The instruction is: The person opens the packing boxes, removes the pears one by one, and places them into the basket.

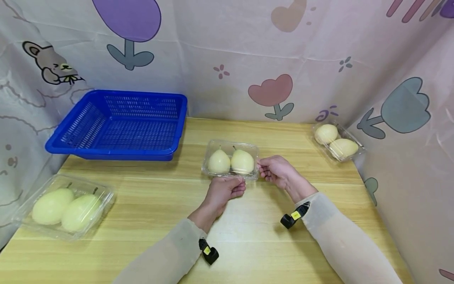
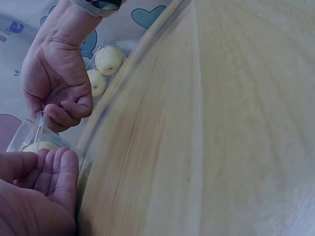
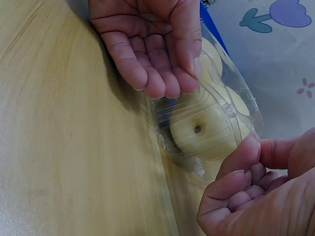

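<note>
Furthest left on my head feed, a see-through plastic box [image 1: 108, 199] sits on the wooden table [image 1: 248, 244], two pale pears [image 1: 51, 207] side by side inside it. Behind it I have a blue basket [image 1: 110, 151] with slotted walls, near the printed cloth [image 1: 209, 35] that hangs along the back.

Coming to the middle, I see the left hand [image 1: 223, 193] at the near edge of a second plastic box [image 1: 227, 144]. Its thumb and fingers pinch the rim there, the fingers lying close together. This middle box is right of the basket and well apart from the other boxes; its two pears [image 1: 242, 161] stand next to each other, stems toward the cloth. I cannot tell whether its lid is latched.

Just right of it, the right hand [image 1: 278, 171] pinches the box's near right corner between thumb and forefinger — my right wrist feed shows this best — while the other fingers curl in toward the palm.

At the far right, close to the side cloth, I find a third plastic box [image 1: 343, 129] — set askew, with two pears [image 1: 344, 148] in it.
</note>
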Motion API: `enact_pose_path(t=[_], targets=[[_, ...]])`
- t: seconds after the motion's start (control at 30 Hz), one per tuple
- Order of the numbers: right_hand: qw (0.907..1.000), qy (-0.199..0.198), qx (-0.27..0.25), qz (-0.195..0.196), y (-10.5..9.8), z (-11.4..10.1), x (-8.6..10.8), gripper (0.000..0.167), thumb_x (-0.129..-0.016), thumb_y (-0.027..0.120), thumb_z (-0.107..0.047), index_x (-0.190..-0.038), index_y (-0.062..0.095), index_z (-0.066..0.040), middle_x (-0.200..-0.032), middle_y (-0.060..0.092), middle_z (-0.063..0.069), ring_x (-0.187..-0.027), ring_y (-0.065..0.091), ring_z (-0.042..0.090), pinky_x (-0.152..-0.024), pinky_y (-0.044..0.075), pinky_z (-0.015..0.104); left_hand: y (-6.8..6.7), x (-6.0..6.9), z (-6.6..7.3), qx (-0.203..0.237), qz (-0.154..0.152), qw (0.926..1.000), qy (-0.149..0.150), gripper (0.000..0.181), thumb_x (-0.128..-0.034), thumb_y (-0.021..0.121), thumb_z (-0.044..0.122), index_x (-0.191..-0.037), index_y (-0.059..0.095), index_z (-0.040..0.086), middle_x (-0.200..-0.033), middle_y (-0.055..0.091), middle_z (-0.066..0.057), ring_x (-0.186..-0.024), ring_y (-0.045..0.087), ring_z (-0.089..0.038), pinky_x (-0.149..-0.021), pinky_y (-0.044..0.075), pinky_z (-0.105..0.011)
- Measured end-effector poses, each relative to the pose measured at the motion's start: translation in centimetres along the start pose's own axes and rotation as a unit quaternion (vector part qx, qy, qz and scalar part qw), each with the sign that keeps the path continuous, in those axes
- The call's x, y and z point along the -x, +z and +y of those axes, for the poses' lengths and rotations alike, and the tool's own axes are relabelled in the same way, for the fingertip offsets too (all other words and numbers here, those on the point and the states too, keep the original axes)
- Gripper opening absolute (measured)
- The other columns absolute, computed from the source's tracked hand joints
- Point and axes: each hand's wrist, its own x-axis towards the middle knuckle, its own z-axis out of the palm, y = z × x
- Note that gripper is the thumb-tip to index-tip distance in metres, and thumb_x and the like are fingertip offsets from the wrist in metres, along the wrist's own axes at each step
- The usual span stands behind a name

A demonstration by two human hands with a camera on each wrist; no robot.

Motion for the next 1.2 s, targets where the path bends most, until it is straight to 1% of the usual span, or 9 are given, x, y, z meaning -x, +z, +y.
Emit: enact_pose_path(t=[0.2, 0.37, 0.6, 0.83, 1.07, 1.2], targets=[[1.0, 0.001, 0.008, 0.002, 0.05, -0.09, -0.05, 0.028, -0.107, 0.054, -0.014, -0.084, 0.067, -0.008, -0.067, 0.062, -0.005, -0.061, 0.057, 0.008, -0.056, 0.045, 0.02, 0.12, -0.05, -0.05, -0.009, 0.004, 0.9999, 0.003, 0.026, -0.102, 0.065, 0.006, -0.116, 0.072, -0.016, -0.107, 0.076, -0.027, -0.08, 0.074, -0.013, -0.082, 0.065, -0.028], [1.0, 0.003, 0.008, 0.001, 0.17, -0.14, -0.05, 0.029, -0.108, 0.054, -0.014, -0.082, 0.068, -0.009, -0.067, 0.063, -0.005, -0.06, 0.057, 0.008, -0.055, 0.045, 0.02, 0.08, -0.03, -0.13, -0.01, 0.01, 0.9999, 0.006, 0.025, -0.1018, 0.065, 0.006, -0.113, 0.072, -0.016, -0.105, 0.077, -0.025, -0.08, 0.074, -0.013, -0.082, 0.065, -0.028], [0.9999, -0.003, 0.014, 0.003, 0.27, -0.03, 0.05, 0.022, -0.108, 0.054, -0.014, -0.091, 0.064, -0.006, -0.07, 0.062, -0.005, -0.062, 0.056, 0.007, -0.055, 0.045, 0.019, 0.01, -0.07, -0.18, -0.009, 0.015, 0.9998, 0.009, 0.023, -0.1021, 0.066, 0.005, -0.111, 0.073, -0.015, -0.102, 0.077, -0.023, -0.08, 0.074, -0.013, -0.082, 0.065, -0.028], [0.9999, -0.004, 0.016, -0.001, 0.4, 0.01, 0.06, 0.024, -0.108, 0.052, -0.014, -0.088, 0.063, -0.007, -0.069, 0.061, -0.005, -0.062, 0.055, 0.007, -0.055, 0.044, 0.019, 0.03, 0.02, -0.38, -0.018, 0.015, 0.9996, 0.016, 0.024, -0.1024, 0.066, 0.006, -0.111, 0.073, -0.015, -0.102, 0.077, -0.024, -0.079, 0.074, -0.013, -0.083, 0.065, -0.029], [1.0, 0.001, 0.005, -0.006, 0.54, -0.05, 0.08, 0.021, -0.109, 0.051, -0.015, -0.095, 0.062, -0.003, -0.069, 0.061, -0.005, -0.062, 0.054, 0.007, -0.056, 0.044, 0.02, 0.06, 0.11, -0.41, -0.021, 0.015, 0.9994, 0.021, 0.024, -0.1024, 0.066, 0.007, -0.11, 0.073, -0.015, -0.102, 0.077, -0.024, -0.079, 0.074, -0.013, -0.082, 0.065, -0.029], [1.0, 0.006, 0.003, -0.005, 0.58, -0.1, 0.09, 0.022, -0.109, 0.05, -0.015, -0.094, 0.061, -0.004, -0.069, 0.061, -0.005, -0.062, 0.055, 0.007, -0.056, 0.044, 0.02, 0.07, 0.2, -0.38, -0.023, 0.014, 0.9994, 0.022, 0.025, -0.1026, 0.066, 0.007, -0.111, 0.073, -0.015, -0.102, 0.077, -0.023, -0.08, 0.074, -0.012, -0.082, 0.065, -0.029]])
